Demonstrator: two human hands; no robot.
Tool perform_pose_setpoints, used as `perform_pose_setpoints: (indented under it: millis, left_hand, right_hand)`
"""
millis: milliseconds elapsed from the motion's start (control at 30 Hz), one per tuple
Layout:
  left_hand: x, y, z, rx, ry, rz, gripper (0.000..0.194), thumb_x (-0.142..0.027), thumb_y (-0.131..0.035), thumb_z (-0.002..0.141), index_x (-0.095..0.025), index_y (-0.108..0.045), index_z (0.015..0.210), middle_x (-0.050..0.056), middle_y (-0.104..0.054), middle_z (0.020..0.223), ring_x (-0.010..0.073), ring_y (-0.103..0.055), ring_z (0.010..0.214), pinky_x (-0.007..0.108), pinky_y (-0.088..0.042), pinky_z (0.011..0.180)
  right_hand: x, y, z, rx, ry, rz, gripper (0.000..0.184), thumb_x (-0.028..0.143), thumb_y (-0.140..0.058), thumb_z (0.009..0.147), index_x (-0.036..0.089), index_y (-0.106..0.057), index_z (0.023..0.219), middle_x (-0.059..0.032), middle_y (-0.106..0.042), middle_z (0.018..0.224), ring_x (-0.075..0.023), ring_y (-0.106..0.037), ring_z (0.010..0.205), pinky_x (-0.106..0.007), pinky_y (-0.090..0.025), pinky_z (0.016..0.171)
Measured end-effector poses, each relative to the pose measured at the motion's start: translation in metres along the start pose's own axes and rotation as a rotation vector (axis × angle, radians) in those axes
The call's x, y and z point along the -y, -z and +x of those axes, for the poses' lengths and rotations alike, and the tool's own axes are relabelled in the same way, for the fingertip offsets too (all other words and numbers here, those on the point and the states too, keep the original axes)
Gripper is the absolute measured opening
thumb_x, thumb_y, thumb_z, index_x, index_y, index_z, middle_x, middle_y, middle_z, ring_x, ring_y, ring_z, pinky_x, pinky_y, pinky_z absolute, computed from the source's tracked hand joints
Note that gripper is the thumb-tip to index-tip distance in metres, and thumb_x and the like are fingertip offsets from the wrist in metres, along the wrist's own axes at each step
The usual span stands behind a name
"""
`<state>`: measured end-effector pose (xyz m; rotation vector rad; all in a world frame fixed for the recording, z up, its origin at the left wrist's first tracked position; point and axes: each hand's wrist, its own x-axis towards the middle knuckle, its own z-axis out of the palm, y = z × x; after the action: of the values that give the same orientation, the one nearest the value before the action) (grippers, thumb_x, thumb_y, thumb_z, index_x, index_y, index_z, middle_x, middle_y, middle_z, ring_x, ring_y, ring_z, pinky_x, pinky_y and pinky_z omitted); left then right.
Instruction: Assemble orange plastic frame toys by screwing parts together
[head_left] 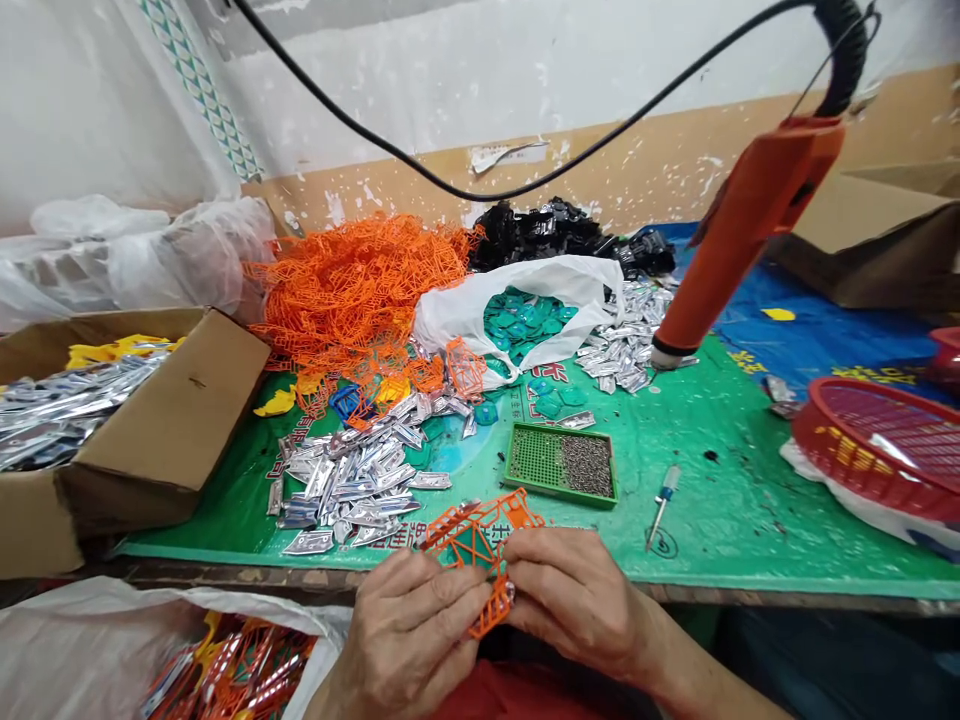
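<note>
Both hands meet at the table's near edge around an orange plastic lattice frame (480, 540). My left hand (409, 630) has its fingers curled on the frame's lower left side. My right hand (574, 595) pinches the frame's right side. A teal piece shows through the frame's bars. Just beyond lie a heap of silver foil-like parts (352, 480) and a green tray (559, 462) partly filled with tiny dark screws.
An orange electric screwdriver (750, 220) hangs on a black cable over the green table cover (712, 500). A pile of orange frames (352, 285), a white bag of teal pieces (525, 310), a cardboard box (150, 420), a red basket (877, 440) and a small screwdriver (662, 505) surround the work spot.
</note>
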<state>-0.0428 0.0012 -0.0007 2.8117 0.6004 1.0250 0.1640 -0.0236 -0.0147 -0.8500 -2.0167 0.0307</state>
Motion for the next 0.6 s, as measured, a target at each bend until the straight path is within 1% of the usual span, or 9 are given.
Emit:
perform_pose_setpoints:
  millis: [200,300,367,467,500,533,600]
  left_hand:
    - [0.003,-0.002,-0.004,0.025,-0.001,-0.009,0.026,-0.007,-0.060,0.079,-0.015,-0.066,0.104,0.004,-0.076,0.091,0.0151,-0.058,0.066,0.030,-0.043,0.058]
    - [0.003,-0.002,-0.004,0.028,-0.003,-0.036,0.027,-0.006,-0.060,0.079,-0.014,-0.065,0.104,0.005,-0.076,0.092,0.0156,-0.058,0.066,0.030,-0.043,0.058]
    - [0.001,-0.001,-0.002,0.033,0.000,-0.045,0.027,-0.006,-0.059,0.080,-0.013,-0.065,0.104,0.005,-0.075,0.091,0.0159,-0.057,0.066,0.030,-0.043,0.057]
    - [-0.002,-0.001,0.005,0.045,0.026,-0.065,0.025,-0.005,-0.056,0.080,-0.014,-0.065,0.101,0.004,-0.075,0.088,0.0151,-0.056,0.063,0.029,-0.043,0.056]
    - [-0.003,-0.001,0.007,0.046,0.038,-0.068,0.024,-0.005,-0.056,0.080,-0.015,-0.065,0.100,0.004,-0.075,0.087,0.0147,-0.056,0.063,0.029,-0.044,0.056]
    - [-0.005,-0.001,0.010,0.036,0.045,-0.060,0.023,-0.006,-0.056,0.080,-0.015,-0.065,0.099,0.004,-0.075,0.087,0.0147,-0.056,0.064,0.029,-0.045,0.058]
    - [-0.008,-0.002,0.013,-0.008,0.068,0.000,0.021,-0.010,-0.059,0.082,-0.016,-0.065,0.101,0.005,-0.074,0.094,0.0170,-0.058,0.074,0.031,-0.048,0.067]
  right_hand:
    - [0.000,0.000,0.000,-0.020,0.005,-0.026,0.016,0.026,-0.050,0.093,0.017,-0.061,0.084,-0.0058,-0.071,0.078,-0.0128,-0.065,0.064,-0.025,-0.050,0.063]
    - [0.001,0.001,0.001,-0.006,0.006,-0.012,0.016,0.025,-0.050,0.093,0.017,-0.060,0.083,-0.0055,-0.071,0.077,-0.0132,-0.065,0.064,-0.025,-0.050,0.062]
    - [0.002,0.001,0.002,0.045,-0.003,-0.001,0.017,0.024,-0.050,0.092,0.016,-0.061,0.081,-0.0061,-0.070,0.077,-0.0137,-0.065,0.065,-0.025,-0.049,0.059]
    - [0.002,0.003,0.002,0.173,-0.027,0.011,0.018,0.019,-0.047,0.093,0.017,-0.062,0.082,-0.0059,-0.069,0.078,-0.0128,-0.063,0.062,-0.023,-0.048,0.053]
    - [0.002,0.003,0.002,0.189,-0.035,0.015,0.019,0.017,-0.046,0.092,0.017,-0.062,0.082,-0.0059,-0.069,0.079,-0.0125,-0.063,0.061,-0.023,-0.048,0.053]
    - [0.001,0.003,0.000,0.177,-0.042,0.020,0.019,0.016,-0.046,0.092,0.017,-0.063,0.083,-0.0059,-0.069,0.079,-0.0123,-0.063,0.061,-0.022,-0.049,0.054]
    - [-0.002,0.004,-0.004,0.090,-0.055,0.026,0.018,0.014,-0.048,0.091,0.018,-0.064,0.085,-0.0069,-0.071,0.081,-0.0134,-0.066,0.065,-0.023,-0.053,0.057]
